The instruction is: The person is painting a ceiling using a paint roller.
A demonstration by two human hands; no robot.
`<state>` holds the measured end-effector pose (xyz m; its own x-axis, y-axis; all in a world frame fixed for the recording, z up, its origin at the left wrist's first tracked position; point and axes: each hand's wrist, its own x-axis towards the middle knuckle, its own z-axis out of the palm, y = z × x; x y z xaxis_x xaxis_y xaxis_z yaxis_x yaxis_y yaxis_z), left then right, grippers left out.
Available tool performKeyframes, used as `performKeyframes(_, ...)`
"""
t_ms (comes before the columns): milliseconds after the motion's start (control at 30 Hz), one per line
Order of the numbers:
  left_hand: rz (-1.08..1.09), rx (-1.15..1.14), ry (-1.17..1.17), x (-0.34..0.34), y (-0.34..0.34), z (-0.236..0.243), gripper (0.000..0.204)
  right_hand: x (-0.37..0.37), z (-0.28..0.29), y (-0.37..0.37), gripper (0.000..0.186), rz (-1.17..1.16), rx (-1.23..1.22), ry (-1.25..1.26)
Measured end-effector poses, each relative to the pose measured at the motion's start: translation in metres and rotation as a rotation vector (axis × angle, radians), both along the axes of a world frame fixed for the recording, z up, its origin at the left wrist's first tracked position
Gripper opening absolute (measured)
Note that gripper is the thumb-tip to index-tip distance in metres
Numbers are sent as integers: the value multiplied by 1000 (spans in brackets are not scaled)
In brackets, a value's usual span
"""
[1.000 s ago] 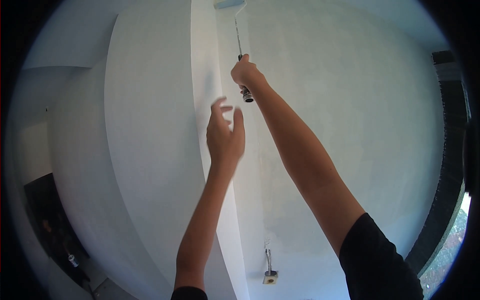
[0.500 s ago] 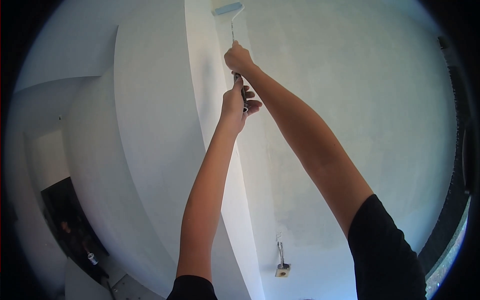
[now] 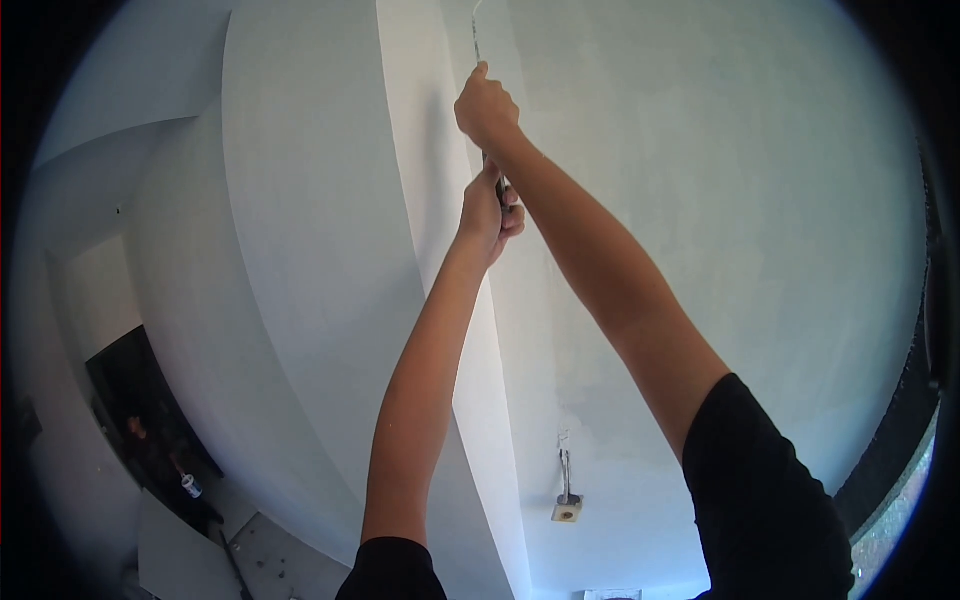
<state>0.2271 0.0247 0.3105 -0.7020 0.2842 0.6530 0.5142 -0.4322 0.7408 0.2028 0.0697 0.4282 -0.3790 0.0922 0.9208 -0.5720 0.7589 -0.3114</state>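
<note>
My right hand (image 3: pixel 487 108) is closed around the upper part of a paint roller's handle, raised before a pale wall (image 3: pixel 720 190). Just below it, my left hand (image 3: pixel 493 215) has its fingers curled round the dark lower part of that handle. The roller's thin bent rod (image 3: pixel 476 40), splashed with white, rises out of the top of the picture, so the roller head is not visible. A pale vertical column edge (image 3: pixel 400 120) stands just left of both hands.
A dark doorway (image 3: pixel 115 375) at lower left holds a dim figure of a person (image 3: pixel 140 435) and a white cylindrical container (image 3: pixel 190 486). A small square socket box (image 3: pixel 566 508) hangs from conduit low on the wall. A dark-framed opening (image 3: pixel 885 445) is at the right edge.
My left hand has risen from open in the air to a grip on the handle below my right hand. The roller head, visible half a second ago, has left the top of the view.
</note>
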Motion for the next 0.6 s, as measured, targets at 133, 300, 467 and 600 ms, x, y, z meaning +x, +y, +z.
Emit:
performKeyframes(133,61,-44,-70,6,3,-23,31,1,-13,5,63,-14,25,-44)
performKeyframes(300,-12,-62,-4,11,14,33,33,1,43,20,66,69,11,-46)
performKeyframes(467,15,-38,-17,-33,3,-11,39,-32,-5,6,66,-10,-6,46)
performKeyframes(600,58,-55,-15,-42,3,-50,41,-30,-42,6,68,45,3,-62)
